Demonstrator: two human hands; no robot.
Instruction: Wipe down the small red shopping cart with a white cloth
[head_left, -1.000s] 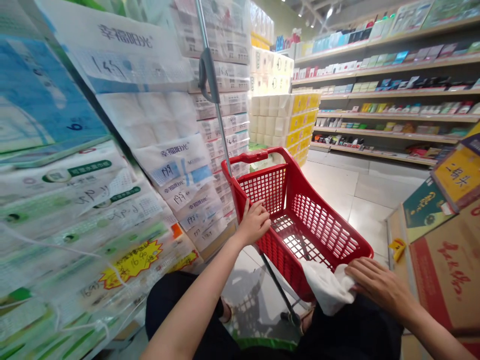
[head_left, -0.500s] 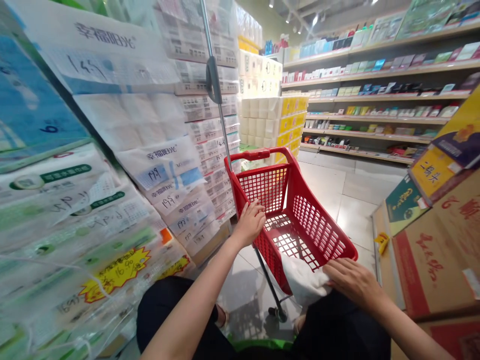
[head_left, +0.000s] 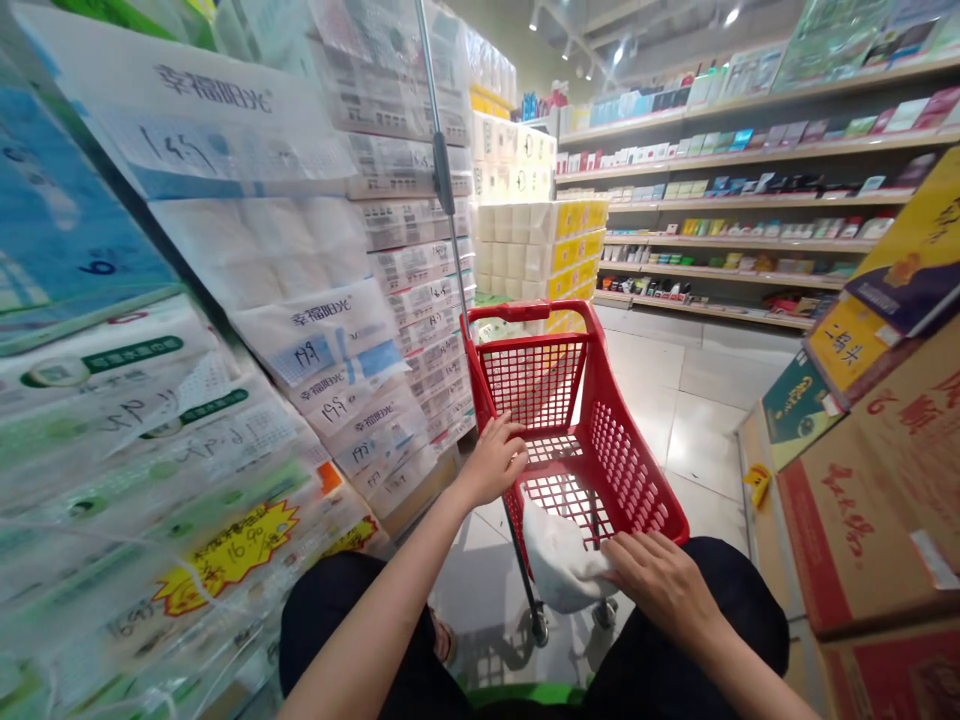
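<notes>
Wiping the near end of the red cart (head_left: 555, 467) appears to be the step in hand. The cart stands upright on the floor between the knees, its basket directly ahead and its handle (head_left: 517, 312) at the far end. The white cloth (head_left: 562, 560) lies draped over the near rim, with part hanging outside. The right hand (head_left: 660, 580) has its fingers together, clamped on the cloth's right end at the near right corner. The left hand (head_left: 493, 460) has its fingers slightly apart and bent over the left rim; its thumb is hidden, so grip firmness cannot be told. Use the left hand as the brace, since the casters (head_left: 540, 622) may let the frame roll under side pressure. Gather the loose cloth under the right palm; a trailing edge could catch in the lattice. Apply even pressure along the rim, covering inner and outer faces. Turn to a clean fold when the surface soils. Guide the elbow clear of the cartons (head_left: 847, 520) at the right.
</notes>
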